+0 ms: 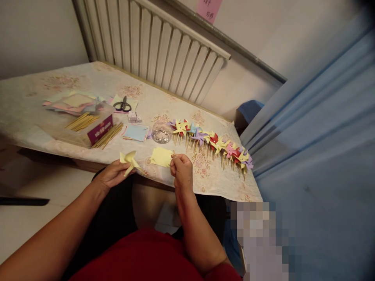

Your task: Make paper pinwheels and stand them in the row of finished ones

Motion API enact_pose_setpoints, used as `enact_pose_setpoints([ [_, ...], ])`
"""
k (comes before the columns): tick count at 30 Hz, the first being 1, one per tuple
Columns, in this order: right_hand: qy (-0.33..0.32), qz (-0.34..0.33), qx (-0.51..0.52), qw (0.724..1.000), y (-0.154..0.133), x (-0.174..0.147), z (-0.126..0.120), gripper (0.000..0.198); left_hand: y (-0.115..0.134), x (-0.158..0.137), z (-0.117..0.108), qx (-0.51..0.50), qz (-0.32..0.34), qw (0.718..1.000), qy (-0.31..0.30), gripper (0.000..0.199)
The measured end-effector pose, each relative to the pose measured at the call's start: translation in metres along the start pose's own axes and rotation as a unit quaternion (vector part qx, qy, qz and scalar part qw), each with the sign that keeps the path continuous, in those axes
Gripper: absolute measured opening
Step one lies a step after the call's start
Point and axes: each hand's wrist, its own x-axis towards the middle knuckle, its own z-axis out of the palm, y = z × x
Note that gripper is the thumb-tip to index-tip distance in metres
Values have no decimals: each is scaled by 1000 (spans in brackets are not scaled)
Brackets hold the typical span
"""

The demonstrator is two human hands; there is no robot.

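Observation:
My left hand pinches a yellow paper pinwheel with folded blades, just over the table's front edge. My right hand is closed around a thin wooden stick; only its tip shows above the fingers. Between the two hands, a stack of yellow paper squares lies on the table, close to the right fingers. Just behind that stack sits a clear round dish of small shiny pieces, too small to make out.
Finished pinwheels on sticks line the right side of the flowered tablecloth. Blue paper squares, scissors, small boxes and wooden sticks lie left. A radiator stands behind; a blue curtain hangs right.

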Motion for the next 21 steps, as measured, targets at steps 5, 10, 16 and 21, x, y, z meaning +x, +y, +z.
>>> enact_pose_setpoints([
  [5, 7, -8, -2, 1000, 0, -1, -1, 13, -1, 2, -3, -4, 5, 1000, -11, 29],
  [10, 4, -18, 4, 1000, 2, -1, -4, 12, -1, 1, -2, -6, 4, 1000, -10, 31],
  [16, 12, -4, -4, 1000, 1, 0, -4, 16, -1, 1, -2, -1, 3, 1000, -11, 33],
  [21, 11, -6, 11, 1000, 1, 0, -6, 12, -1, 2, -2, 6, 6, 1000, -16, 34],
])
